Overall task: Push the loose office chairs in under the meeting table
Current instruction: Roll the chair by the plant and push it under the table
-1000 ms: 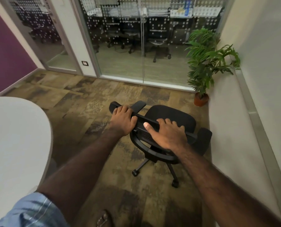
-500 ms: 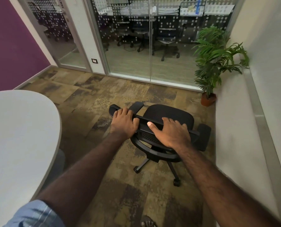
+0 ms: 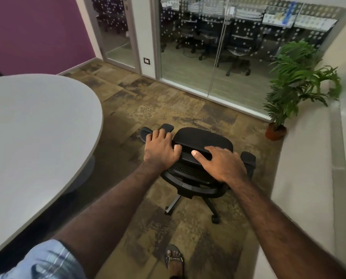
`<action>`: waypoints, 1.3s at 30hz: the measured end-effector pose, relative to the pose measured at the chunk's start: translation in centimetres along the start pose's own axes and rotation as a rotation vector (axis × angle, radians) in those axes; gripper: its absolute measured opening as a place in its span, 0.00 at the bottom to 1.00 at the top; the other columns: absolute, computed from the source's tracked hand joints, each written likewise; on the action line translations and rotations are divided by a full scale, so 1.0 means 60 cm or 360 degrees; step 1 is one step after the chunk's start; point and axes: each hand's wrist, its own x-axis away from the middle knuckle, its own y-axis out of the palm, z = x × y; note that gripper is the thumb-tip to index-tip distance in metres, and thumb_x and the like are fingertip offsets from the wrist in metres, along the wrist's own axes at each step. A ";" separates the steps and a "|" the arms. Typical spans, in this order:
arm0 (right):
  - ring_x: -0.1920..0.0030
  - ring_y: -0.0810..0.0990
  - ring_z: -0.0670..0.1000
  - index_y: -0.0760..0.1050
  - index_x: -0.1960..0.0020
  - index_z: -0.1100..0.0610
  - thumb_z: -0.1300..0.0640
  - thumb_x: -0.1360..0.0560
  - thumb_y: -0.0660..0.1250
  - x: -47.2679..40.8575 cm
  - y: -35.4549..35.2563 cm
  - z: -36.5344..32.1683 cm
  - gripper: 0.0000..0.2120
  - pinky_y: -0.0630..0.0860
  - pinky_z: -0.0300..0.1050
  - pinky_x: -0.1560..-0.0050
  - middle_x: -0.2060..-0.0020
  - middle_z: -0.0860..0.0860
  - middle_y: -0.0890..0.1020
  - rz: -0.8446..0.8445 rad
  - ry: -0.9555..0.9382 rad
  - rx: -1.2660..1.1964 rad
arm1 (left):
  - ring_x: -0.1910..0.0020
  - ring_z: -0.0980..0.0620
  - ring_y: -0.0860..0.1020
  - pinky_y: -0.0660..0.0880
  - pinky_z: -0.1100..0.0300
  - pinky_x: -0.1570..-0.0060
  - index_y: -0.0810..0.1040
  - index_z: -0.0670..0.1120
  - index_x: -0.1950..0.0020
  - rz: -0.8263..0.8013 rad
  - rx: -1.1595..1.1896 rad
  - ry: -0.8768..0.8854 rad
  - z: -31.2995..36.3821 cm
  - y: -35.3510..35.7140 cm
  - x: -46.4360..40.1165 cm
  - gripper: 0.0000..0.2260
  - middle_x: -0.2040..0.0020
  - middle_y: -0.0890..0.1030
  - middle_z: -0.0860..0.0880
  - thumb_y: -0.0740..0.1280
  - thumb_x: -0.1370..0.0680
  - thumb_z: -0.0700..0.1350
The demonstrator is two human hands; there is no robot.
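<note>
A black office chair (image 3: 203, 138) on castors stands on the carpet in front of me, its seat facing away towards the glass wall. My left hand (image 3: 161, 151) grips the left end of the backrest's top edge. My right hand (image 3: 221, 163) lies over the right part of that edge, fingers curled on it. The white rounded meeting table (image 3: 33, 133) fills the left side, its edge a short way left of the chair. The chair's base and two castors show below the backrest.
A potted green plant (image 3: 295, 87) stands at the right by a pale low wall (image 3: 301, 168). A glass partition (image 3: 212, 53) with more chairs behind it closes the far side. A purple wall is at far left. My sandalled foot (image 3: 173, 258) is on the patterned carpet.
The view has swung left and forward, so more of the table shows and it lies closer to the chair. Both hands stay on the backrest; a foot has stepped into view.
</note>
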 end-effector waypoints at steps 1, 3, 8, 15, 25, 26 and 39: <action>0.26 0.76 0.55 0.71 0.20 0.46 0.16 0.24 0.40 0.013 0.003 -0.007 0.49 0.69 0.62 0.25 0.24 0.49 0.78 -0.0013 -0.0045 0.0012 | 0.39 0.42 0.72 0.66 0.44 0.35 0.77 0.43 0.37 0.0038 0.0004 -0.0045 -0.005 -0.002 0.024 0.25 0.40 0.76 0.43 0.55 0.19 0.61; 0.26 0.76 0.55 0.71 0.20 0.45 0.16 0.24 0.40 0.027 0.007 -0.005 0.49 0.69 0.62 0.25 0.24 0.48 0.78 -0.0013 -0.0092 0.0013 | 0.40 0.42 0.72 0.66 0.45 0.36 0.78 0.43 0.39 0.0082 0.0005 -0.0086 -0.006 -0.002 0.053 0.25 0.42 0.76 0.43 0.56 0.19 0.61; 0.26 0.76 0.54 0.72 0.20 0.44 0.16 0.25 0.41 0.069 0.018 -0.019 0.48 0.68 0.61 0.26 0.24 0.48 0.78 -0.0064 -0.0261 0.0066 | 0.41 0.43 0.72 0.66 0.44 0.35 0.78 0.43 0.42 0.0150 -0.0037 -0.0220 -0.014 -0.016 0.146 0.24 0.43 0.77 0.44 0.57 0.19 0.62; 0.28 0.78 0.52 0.75 0.22 0.42 0.14 0.29 0.37 0.099 0.026 -0.005 0.52 0.70 0.59 0.28 0.26 0.45 0.80 -0.0050 -0.0422 0.0087 | 0.40 0.42 0.72 0.64 0.42 0.31 0.79 0.44 0.42 0.0131 -0.0088 -0.0330 0.003 -0.033 0.235 0.26 0.42 0.76 0.44 0.54 0.19 0.64; 0.33 0.80 0.48 0.77 0.26 0.38 0.13 0.28 0.40 0.092 0.039 -0.001 0.48 0.75 0.58 0.33 0.32 0.41 0.83 -0.0101 -0.0722 0.0075 | 0.41 0.42 0.71 0.68 0.44 0.35 0.80 0.45 0.41 0.0104 -0.0046 -0.0440 -0.004 -0.053 0.315 0.28 0.43 0.76 0.42 0.53 0.21 0.66; 0.34 0.80 0.48 0.77 0.26 0.38 0.13 0.27 0.40 0.087 0.038 -0.008 0.47 0.75 0.58 0.34 0.32 0.40 0.83 -0.0108 -0.0770 0.0081 | 0.42 0.42 0.71 0.69 0.45 0.37 0.80 0.45 0.42 0.0105 -0.0047 -0.0457 -0.010 -0.058 0.318 0.28 0.44 0.76 0.43 0.54 0.21 0.66; 0.35 0.80 0.46 0.77 0.29 0.33 0.12 0.28 0.48 0.001 0.040 -0.043 0.41 0.75 0.56 0.33 0.35 0.37 0.83 -0.0210 -0.1082 0.0030 | 0.41 0.45 0.71 0.71 0.44 0.40 0.79 0.48 0.40 -0.0046 -0.0035 -0.0674 -0.033 -0.069 0.325 0.29 0.44 0.76 0.47 0.54 0.22 0.69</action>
